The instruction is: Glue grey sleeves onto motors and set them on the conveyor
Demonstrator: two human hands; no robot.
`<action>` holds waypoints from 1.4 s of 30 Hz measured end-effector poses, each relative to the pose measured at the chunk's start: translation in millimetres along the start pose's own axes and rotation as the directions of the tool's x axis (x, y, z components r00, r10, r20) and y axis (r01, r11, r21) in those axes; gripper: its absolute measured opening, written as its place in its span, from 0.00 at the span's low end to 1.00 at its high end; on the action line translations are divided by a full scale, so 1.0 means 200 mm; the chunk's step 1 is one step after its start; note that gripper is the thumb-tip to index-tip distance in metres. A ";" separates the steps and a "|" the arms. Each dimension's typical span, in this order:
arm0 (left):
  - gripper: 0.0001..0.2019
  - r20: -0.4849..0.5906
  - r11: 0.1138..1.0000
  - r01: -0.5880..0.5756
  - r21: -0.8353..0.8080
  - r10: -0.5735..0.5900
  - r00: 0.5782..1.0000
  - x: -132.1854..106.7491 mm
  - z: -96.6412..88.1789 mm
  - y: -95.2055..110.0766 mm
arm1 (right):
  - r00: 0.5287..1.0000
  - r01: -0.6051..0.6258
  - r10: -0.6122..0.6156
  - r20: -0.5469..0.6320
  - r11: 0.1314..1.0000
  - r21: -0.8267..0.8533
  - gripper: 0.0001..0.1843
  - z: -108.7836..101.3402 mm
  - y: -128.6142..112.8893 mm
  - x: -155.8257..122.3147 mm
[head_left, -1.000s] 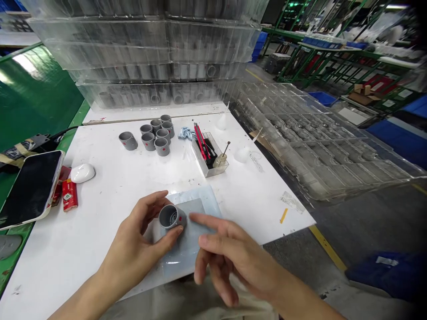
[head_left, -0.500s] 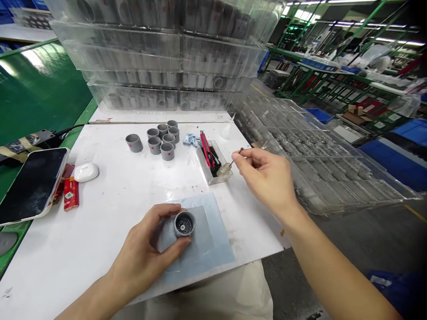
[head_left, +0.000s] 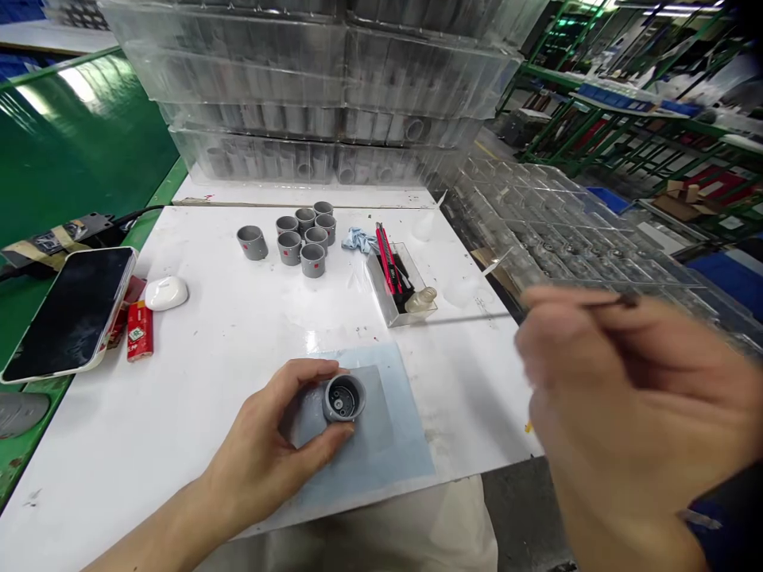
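My left hand (head_left: 286, 433) is closed round a grey plastic cup (head_left: 344, 399), thumb on the near side and fingers on the far side. The cup stands upright on a pale blue sheet (head_left: 411, 445), and small round parts show on its inner floor. Off to the right, my raised right hand (head_left: 632, 397) is smeared by motion. Pinched in it is a thin dark stick (head_left: 605, 303); its tip cannot be made out. Between the hands and farther back, a clear box (head_left: 390, 311) holds red-and-black pens or cutters (head_left: 387, 262) and a small translucent pot (head_left: 421, 299).
Several grey cups (head_left: 313, 260) stand at the back of the white table (head_left: 208, 429), by a crumpled blue cloth (head_left: 359, 239). A phone (head_left: 68, 310), a white earbud case (head_left: 167, 293) and a red packet (head_left: 140, 330) lie left. Clear trays (head_left: 256, 159) are stacked behind; more trays (head_left: 566, 238) lie right.
My right hand has swung right and toward me, away from the translucent pot, with the stick in it. My left hand still holds the cup on the sheet. The whole view has shifted slightly.
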State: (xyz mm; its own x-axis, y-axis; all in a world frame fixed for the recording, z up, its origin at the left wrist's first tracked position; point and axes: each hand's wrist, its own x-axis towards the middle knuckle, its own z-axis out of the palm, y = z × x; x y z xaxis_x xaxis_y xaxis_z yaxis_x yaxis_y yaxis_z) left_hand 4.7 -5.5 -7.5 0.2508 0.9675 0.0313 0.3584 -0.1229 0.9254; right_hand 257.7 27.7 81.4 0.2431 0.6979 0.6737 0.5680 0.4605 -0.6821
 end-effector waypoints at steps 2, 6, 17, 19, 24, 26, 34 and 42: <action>0.21 -0.001 1.000 -0.005 -0.015 0.005 1.000 0.00 0.00 0.00 | 0.987 -0.014 0.001 0.159 0.997 0.079 0.07 0.02 -0.04 -0.09; 0.21 -0.010 1.000 -0.009 -0.027 0.009 1.000 0.00 0.00 -0.01 | 0.925 -0.035 -0.029 0.378 0.986 0.161 0.07 0.10 -0.04 -0.21; 0.23 -0.006 0.998 0.002 -0.061 -0.002 1.000 -0.01 0.01 -0.03 | 0.895 0.035 -0.125 0.427 0.977 0.212 0.06 0.21 0.03 -0.26; 0.23 -0.003 0.998 0.001 -0.062 -0.001 1.000 -0.01 0.01 -0.03 | 0.898 0.070 -0.145 0.415 0.979 0.190 0.06 0.21 0.03 -0.26; 0.23 -0.011 0.999 -0.012 -0.039 0.011 1.000 0.00 0.01 -0.03 | 0.896 0.045 -0.124 0.425 0.980 0.192 0.08 0.16 -0.01 -0.25; 0.22 -0.023 1.000 -0.015 -0.020 0.015 1.000 0.00 0.01 -0.03 | 0.917 -0.002 -0.065 0.393 0.986 0.168 0.11 0.10 -0.02 -0.22; 0.17 -0.007 0.995 -0.097 0.015 0.097 0.995 0.01 0.01 0.01 | 0.980 0.081 -0.082 -0.178 0.997 -0.014 0.05 0.05 0.21 0.09; 0.22 0.073 0.966 -0.259 -0.002 0.259 0.963 0.00 0.01 0.00 | 0.927 -0.053 0.136 0.349 0.970 -0.237 0.10 0.11 0.38 0.12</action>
State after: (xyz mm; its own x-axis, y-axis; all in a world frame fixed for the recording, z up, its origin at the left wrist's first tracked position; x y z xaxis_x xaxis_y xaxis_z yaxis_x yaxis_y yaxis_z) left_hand 7.2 -6.0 -8.7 0.3999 0.8840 0.2421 0.2792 -0.3690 0.8865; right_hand 289.2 91.2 40.3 0.0287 0.9011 0.4326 0.7247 0.2793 -0.6299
